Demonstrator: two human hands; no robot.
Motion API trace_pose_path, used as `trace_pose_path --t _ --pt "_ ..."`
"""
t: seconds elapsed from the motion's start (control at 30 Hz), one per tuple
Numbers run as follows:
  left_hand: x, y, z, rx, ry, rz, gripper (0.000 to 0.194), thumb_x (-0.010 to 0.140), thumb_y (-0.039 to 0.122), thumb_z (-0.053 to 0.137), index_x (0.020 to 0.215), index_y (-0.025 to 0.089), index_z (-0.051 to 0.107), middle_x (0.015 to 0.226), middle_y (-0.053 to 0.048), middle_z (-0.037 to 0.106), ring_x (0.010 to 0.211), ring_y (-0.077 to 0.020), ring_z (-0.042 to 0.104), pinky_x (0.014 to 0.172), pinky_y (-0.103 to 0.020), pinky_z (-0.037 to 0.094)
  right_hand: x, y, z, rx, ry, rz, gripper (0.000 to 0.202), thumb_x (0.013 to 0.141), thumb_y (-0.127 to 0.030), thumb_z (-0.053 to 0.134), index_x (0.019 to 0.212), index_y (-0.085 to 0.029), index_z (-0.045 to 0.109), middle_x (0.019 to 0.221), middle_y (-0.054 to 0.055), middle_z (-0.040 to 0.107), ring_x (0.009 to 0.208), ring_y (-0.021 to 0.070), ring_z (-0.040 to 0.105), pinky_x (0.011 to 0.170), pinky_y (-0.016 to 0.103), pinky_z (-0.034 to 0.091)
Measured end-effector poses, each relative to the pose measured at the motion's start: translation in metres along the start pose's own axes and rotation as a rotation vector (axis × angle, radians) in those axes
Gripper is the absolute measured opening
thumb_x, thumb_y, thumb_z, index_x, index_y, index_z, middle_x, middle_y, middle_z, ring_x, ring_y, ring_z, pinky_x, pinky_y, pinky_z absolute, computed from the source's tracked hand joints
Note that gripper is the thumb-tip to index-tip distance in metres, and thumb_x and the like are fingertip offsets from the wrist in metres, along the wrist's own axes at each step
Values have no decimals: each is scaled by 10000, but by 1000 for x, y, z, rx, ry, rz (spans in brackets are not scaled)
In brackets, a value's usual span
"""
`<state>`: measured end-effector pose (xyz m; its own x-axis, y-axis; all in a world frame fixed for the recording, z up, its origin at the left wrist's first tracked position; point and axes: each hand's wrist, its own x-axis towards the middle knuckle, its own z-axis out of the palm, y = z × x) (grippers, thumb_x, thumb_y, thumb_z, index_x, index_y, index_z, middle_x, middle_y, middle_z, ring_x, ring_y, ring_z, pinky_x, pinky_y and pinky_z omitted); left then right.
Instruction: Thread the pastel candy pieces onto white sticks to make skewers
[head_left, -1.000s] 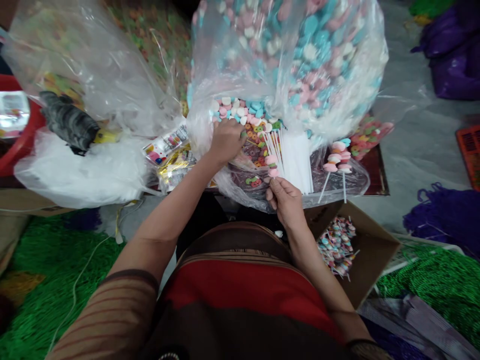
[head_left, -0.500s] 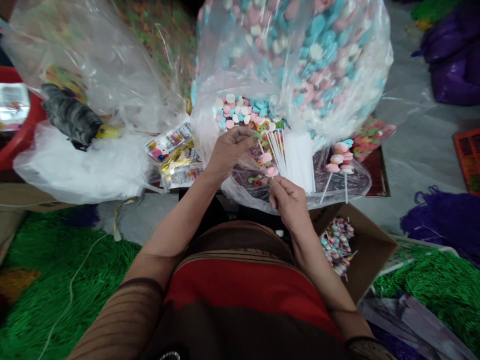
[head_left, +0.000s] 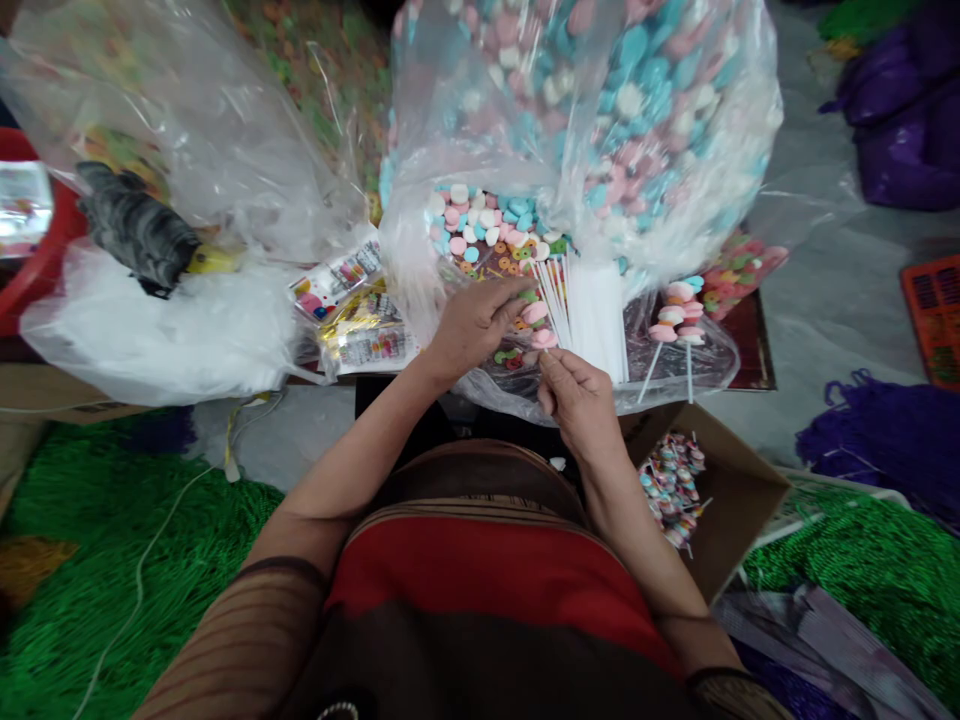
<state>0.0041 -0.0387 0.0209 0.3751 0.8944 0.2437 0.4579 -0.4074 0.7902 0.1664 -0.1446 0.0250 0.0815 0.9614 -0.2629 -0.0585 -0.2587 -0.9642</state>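
A candy skewer (head_left: 535, 313) with pink marshmallows and a green gummy piece on a white stick stands tilted between my hands. My right hand (head_left: 576, 395) pinches the lower end of its stick, just below the bottom marshmallow. At the upper end, my left hand (head_left: 480, 325) has its fingers closed at the green gummy; they partly cover it. Right beside the skewer lies a bundle of white sticks (head_left: 600, 320). Loose pink, white and blue marshmallows (head_left: 480, 215) spread behind my left hand, with small gummy rings (head_left: 510, 262) nearer to it.
A big clear bag of marshmallows (head_left: 645, 110) fills the back. Finished-looking skewers (head_left: 679, 315) lie on the right, above a cardboard box (head_left: 739, 500) holding wrapped ones. Printed packets (head_left: 367, 335) and a white plastic bag (head_left: 165, 345) with black-and-grey gloves (head_left: 142, 225) sit left.
My left hand has moved right and slightly down, bringing the green gummy from above the stick's tip down against the upper marshmallow. My right hand keeps its grip on the stick.
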Motion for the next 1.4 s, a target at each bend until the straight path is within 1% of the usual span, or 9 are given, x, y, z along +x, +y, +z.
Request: trace_pose_path --t 0.2,0.3,0.37,0.47,0.6,0.7,0.9,1.17,1.4 --pt "-10 8 2 -126 -86 30 338 979 183 496 1190 227 756 1187 -44 803 1083 -181 753 999 -313 575 7 10 -1 9 -30 16 547 812 -739 725 780 -197 666 501 -53 530 410 74 317 425 234 221" --pt "-6 6 -5 -182 -63 12 337 991 211 487 1186 238 760 1222 -19 792 1131 -172 734 1031 -309 566 12 13 -2 59 7 -9 533 808 -724 738 763 -201 639 545 -49 553 415 67 323 421 235 217" --pt "5 -1 -14 -65 22 -42 351 1015 235 463 1226 242 743 1240 -26 781 1151 -186 719 1050 -334 558 14 14 -3 119 42 -23 501 813 -697 747 836 -203 667 555 -58 544 418 66 311 421 235 206" --pt "33 -20 -32 322 93 -160 367 1017 204 441 1231 246 736 1279 -71 752 1234 -251 667 1124 -421 500 18 13 -4 198 93 -23 496 793 -673 778 906 -200 683 543 -70 524 415 63 297 418 230 189" --pt "66 -44 -43 680 -83 -297 271 983 236 512 1061 213 770 1292 -153 709 1333 -367 581 1166 -549 414 20 14 -5 225 111 -17 508 783 -677 787 893 -196 669 537 -75 517 406 57 298 415 226 183" --pt "73 -55 -37 718 -139 -276 221 952 238 551 983 172 760 1287 -186 696 1337 -422 557 1146 -618 372 20 16 -5 223 109 -6 514 776 -678 791 898 -194 670 537 -76 519 402 57 296 410 229 173" --pt "70 -58 -30 713 -136 -209 172 912 208 572 963 177 733 1232 -169 705 1291 -400 576 1124 -595 365 21 19 -5 220 98 -10 508 792 -673 778 926 -192 683 542 -74 525 411 59 302 412 232 182" --pt "87 -47 -27 461 -37 -267 274 830 155 614 1083 178 715 1070 -80 751 1020 -254 680 927 -355 519 20 20 -3 235 102 -15 529 775 -685 795 920 -186 692 534 -77 528 408 54 304 412 219 201" --pt "97 -53 1 620 -85 -271 334 899 158 554 1185 170 727 1241 -161 731 1191 -328 649 1066 -448 462 20 24 -5 221 103 -20 512 805 -685 768 932 -195 686 534 -78 525 403 58 309 410 223 192"
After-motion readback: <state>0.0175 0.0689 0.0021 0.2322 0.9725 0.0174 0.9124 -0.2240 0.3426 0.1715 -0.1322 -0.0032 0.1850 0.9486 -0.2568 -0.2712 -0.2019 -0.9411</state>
